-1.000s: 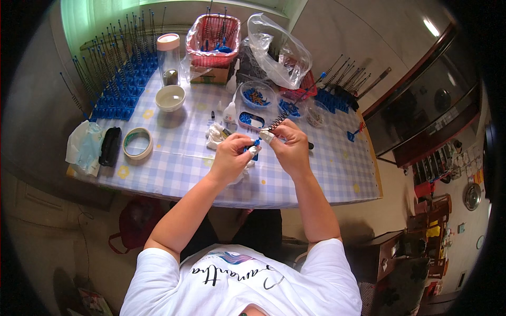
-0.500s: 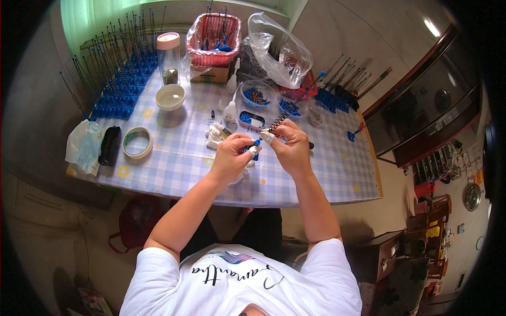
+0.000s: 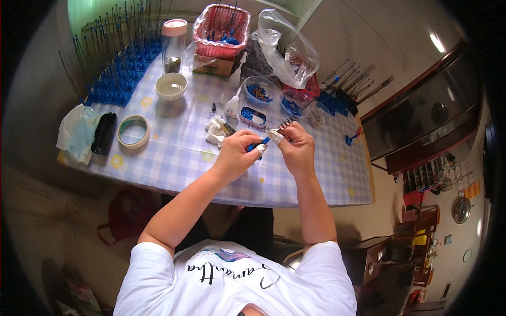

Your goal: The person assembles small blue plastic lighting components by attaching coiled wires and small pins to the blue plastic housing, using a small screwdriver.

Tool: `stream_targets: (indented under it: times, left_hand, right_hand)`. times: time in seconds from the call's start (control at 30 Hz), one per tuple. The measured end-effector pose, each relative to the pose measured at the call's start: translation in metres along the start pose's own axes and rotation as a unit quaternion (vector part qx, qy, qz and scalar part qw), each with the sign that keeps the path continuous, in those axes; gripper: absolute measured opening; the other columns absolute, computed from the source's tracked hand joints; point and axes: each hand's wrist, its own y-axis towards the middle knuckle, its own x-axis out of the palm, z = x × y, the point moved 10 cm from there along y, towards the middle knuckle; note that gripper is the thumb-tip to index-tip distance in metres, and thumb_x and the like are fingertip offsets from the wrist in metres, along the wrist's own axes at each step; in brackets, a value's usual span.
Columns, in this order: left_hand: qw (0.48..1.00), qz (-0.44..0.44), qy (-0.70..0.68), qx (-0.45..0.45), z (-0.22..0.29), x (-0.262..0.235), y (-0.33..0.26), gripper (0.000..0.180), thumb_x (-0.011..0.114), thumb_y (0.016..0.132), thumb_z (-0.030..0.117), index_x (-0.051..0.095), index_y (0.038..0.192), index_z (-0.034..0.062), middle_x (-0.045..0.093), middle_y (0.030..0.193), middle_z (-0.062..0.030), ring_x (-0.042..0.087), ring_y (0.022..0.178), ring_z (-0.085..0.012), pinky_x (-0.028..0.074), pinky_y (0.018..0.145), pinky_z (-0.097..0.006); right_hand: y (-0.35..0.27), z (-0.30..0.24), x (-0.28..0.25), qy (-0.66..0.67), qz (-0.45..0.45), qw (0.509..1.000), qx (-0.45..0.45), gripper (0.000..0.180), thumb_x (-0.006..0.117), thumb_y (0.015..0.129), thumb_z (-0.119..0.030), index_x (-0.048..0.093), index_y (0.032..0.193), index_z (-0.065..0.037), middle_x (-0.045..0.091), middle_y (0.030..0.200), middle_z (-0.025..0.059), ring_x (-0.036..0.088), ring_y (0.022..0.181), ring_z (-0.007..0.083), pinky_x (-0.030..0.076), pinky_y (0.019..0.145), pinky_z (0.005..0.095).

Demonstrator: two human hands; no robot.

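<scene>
My left hand [image 3: 236, 156] pinches a small blue plastic part [image 3: 256, 144] over the front half of the table. Close by on its right, my right hand [image 3: 299, 154] is closed on a black coil spring [image 3: 286, 124], which points up and away from me. White wrapping covers a fingertip on each hand. Whether the spring's near end touches the blue part is too small to tell. Just beyond the left hand lie a crumpled white tissue [image 3: 215, 131] and a dark pen-like tool [image 3: 229, 128]. An oval tin of blue pieces [image 3: 253, 116] sits beyond both hands.
Blue bases with upright springs [image 3: 118, 79] crowd the far left; more stand at right [image 3: 337, 100]. A white bowl [image 3: 171, 86], tape roll [image 3: 133, 131], black case [image 3: 104, 132], squeeze bottle [image 3: 232, 103], tub of small parts [image 3: 259, 90] and red basket [image 3: 221, 48] surround the work area.
The head view has turned slightly. The spring in my right hand now lies at a flatter angle, and the blue part shows more between my left fingers. Both hands keep their hold.
</scene>
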Motion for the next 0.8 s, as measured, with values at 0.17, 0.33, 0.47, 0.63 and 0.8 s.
stream_targets:
  times: [0.17,0.33,0.47,0.63,0.8]
  left_hand:
    - [1.0,0.006,-0.022,-0.004,0.003,0.001,0.0,0.017,0.067,0.08,0.005,0.068,0.095,-0.0043,0.061,0.093,-0.0058,0.056,0.068,-0.006,0.047,0.059,-0.021]
    - [1.0,0.004,0.001,-0.016,0.005,0.005,0.001,0.017,0.066,0.078,0.006,0.068,0.092,-0.004,0.064,0.089,-0.0111,0.062,0.07,-0.0157,0.05,0.065,-0.027]
    - [1.0,-0.021,0.01,0.018,-0.008,0.019,0.004,0.022,0.068,0.078,0.004,0.067,0.098,-0.0038,0.062,0.093,-0.0068,0.059,0.07,-0.0093,0.048,0.06,-0.023]
    - [0.944,-0.04,0.307,0.112,0.005,0.048,-0.006,0.021,0.071,0.073,0.014,0.072,0.093,0.0089,0.065,0.095,-0.0036,0.057,0.09,-0.0231,0.04,0.082,-0.038]
    - [0.924,-0.099,0.349,0.119,-0.005,0.07,-0.006,0.018,0.072,0.071,0.017,0.073,0.089,0.0141,0.065,0.093,0.0005,0.054,0.095,-0.0213,0.035,0.086,-0.037]
  right_hand:
    - [-0.001,0.007,-0.004,0.018,0.006,1.0,0.013,0.006,0.068,0.073,0.0,0.067,0.077,0.004,0.056,0.076,0.0029,0.053,0.071,0.0114,0.04,0.063,0.0237]
    - [-0.002,0.01,-0.009,0.025,0.008,1.0,0.005,0.006,0.067,0.073,0.0,0.066,0.077,0.004,0.055,0.076,0.0032,0.053,0.07,0.0117,0.041,0.064,0.0243]
    - [-0.007,0.006,-0.016,-0.043,0.0,0.999,-0.008,0.006,0.067,0.072,-0.001,0.066,0.077,0.003,0.056,0.076,0.0038,0.053,0.071,0.0122,0.041,0.063,0.025]
    - [-0.028,0.022,-0.03,-0.072,-0.001,0.997,-0.009,0.006,0.067,0.072,-0.001,0.066,0.076,0.003,0.057,0.075,0.0045,0.054,0.07,0.0131,0.041,0.062,0.0254]
    - [-0.046,0.037,-0.04,-0.098,0.007,0.995,0.004,0.005,0.067,0.072,-0.001,0.065,0.074,0.002,0.057,0.074,0.0044,0.054,0.07,0.0136,0.041,0.063,0.0261]
